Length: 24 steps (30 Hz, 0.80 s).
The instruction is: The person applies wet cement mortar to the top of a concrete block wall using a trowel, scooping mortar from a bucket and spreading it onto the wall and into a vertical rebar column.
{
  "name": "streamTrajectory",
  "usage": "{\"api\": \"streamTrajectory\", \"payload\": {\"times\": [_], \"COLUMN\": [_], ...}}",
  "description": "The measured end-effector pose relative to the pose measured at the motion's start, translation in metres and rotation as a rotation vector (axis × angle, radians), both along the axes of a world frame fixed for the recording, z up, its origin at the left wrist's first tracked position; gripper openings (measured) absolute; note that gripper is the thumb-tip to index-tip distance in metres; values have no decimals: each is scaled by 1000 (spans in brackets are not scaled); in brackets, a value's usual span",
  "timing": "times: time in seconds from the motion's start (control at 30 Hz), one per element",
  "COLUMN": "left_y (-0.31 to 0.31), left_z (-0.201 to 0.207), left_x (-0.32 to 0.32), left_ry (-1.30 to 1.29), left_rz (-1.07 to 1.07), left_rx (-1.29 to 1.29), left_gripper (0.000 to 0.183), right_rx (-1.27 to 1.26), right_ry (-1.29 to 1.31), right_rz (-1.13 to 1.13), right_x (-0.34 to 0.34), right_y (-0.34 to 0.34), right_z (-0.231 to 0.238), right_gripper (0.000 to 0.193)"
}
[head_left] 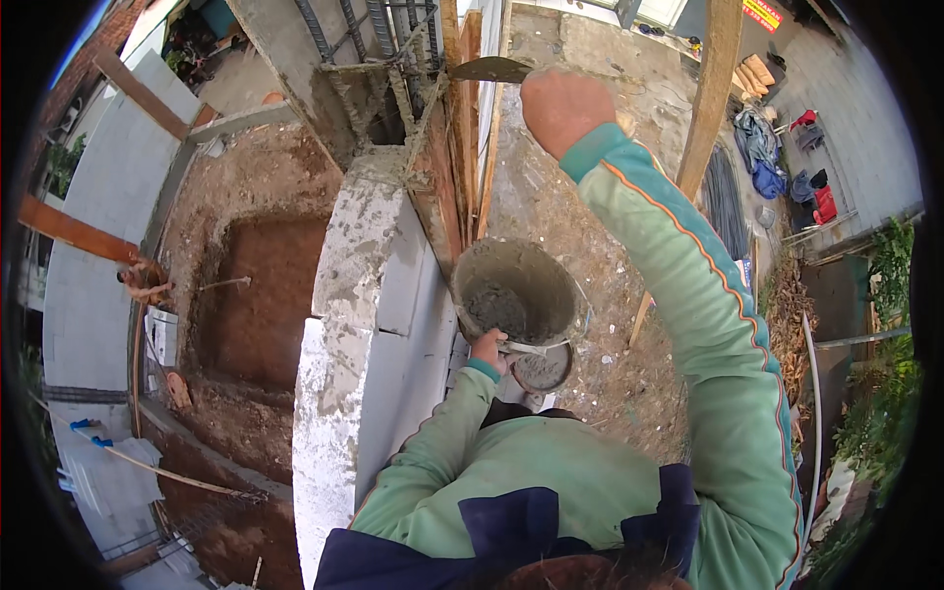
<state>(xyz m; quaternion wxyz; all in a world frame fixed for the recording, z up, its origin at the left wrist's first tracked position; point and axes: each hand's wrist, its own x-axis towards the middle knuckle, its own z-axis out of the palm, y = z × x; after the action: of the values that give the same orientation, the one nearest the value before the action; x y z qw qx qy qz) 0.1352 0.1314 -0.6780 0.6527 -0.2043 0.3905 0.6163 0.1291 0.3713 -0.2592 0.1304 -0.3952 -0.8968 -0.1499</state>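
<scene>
My right hand (567, 110) is raised at the far end of the wall, closed on a trowel. The trowel's blade (492, 69) points left, beside the wooden formwork (440, 182) of a column. Only the blade shows; the handle is hidden in my fist. My left hand (489, 349) grips the near rim of a mortar-stained bucket (541, 285), which is tilted toward me with wet grey mortar (499, 310) inside. Below it, a second round container (544, 369) with grey mortar is partly covered. On the left runs a white block wall (334, 393) with mortar smeared along its top.
Steel rebar (379, 29) stands up from the column. A wooden post (715, 88) rises right of my forearm. A deep earth pit (264, 295) lies beyond the wall, with another person (146, 282) at its left edge. Clothes (757, 147) hang at far right.
</scene>
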Motion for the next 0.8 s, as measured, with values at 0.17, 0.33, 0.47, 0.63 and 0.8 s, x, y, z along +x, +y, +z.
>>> {"api": "streamTrajectory", "payload": {"times": [0.17,0.33,0.47,0.63,0.8], "left_y": [-20,-32,-39,-54,-80], "left_z": [-20,-89,-53,-45,-14], "left_x": [10,21,19,15,7], "left_ry": [27,25,37,53,27], "left_rz": [30,30,-26,-14,39], "left_rx": [-62,-32,-97,-98,-84], "left_gripper": [23,23,27,28,24], "right_rx": [45,-250,-202,-158,-267], "right_ry": [-60,67,177,76,78], "right_rz": [157,7,16,315,387], "right_x": [14,64,63,82,146], "right_y": [-11,-24,-43,-61,-71], "right_z": [7,-15,-41,-27,-54], "right_gripper": [18,28,30,31,32]}}
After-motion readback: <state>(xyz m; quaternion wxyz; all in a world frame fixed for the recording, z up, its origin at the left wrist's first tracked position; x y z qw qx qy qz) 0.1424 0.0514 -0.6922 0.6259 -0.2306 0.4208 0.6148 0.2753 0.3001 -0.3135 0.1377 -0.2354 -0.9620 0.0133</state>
